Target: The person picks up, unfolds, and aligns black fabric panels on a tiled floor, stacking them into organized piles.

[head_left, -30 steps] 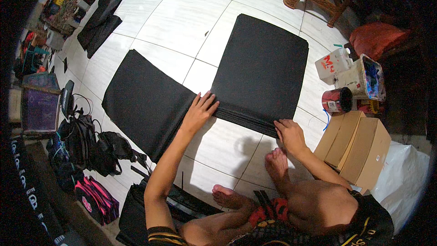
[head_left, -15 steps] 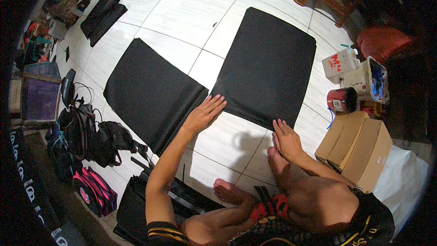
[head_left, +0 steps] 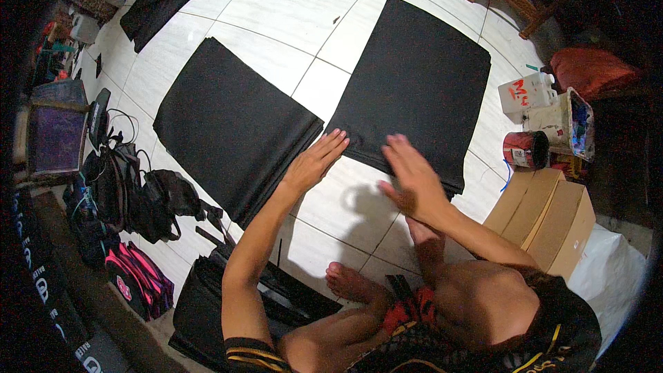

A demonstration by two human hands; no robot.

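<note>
A stack of black fabric sheets (head_left: 418,90) lies flat on the white tiles ahead of me. My left hand (head_left: 318,159) rests with fingers stretched out at its near left corner. Over the stack's near edge is my right hand (head_left: 411,176), fingers extended and thumb apart, slightly smeared by motion; I cannot tell whether it touches the fabric. Neither hand holds anything. To the left, a second black fabric stack (head_left: 231,124) lies at an angle, its layered edge beside my left wrist.
On the right stand a cardboard box (head_left: 539,214), a dark red can (head_left: 525,150), a white jug (head_left: 526,93) and a paint-stained container (head_left: 577,124). Black bags (head_left: 166,200) and a pink-and-black bundle (head_left: 141,280) lie left. More black material (head_left: 200,311) is beside my left leg.
My right hand has moved left and away from me along the near edge, off the right corner. My left hand stays at the left corner. The whole view has shifted slightly.
</note>
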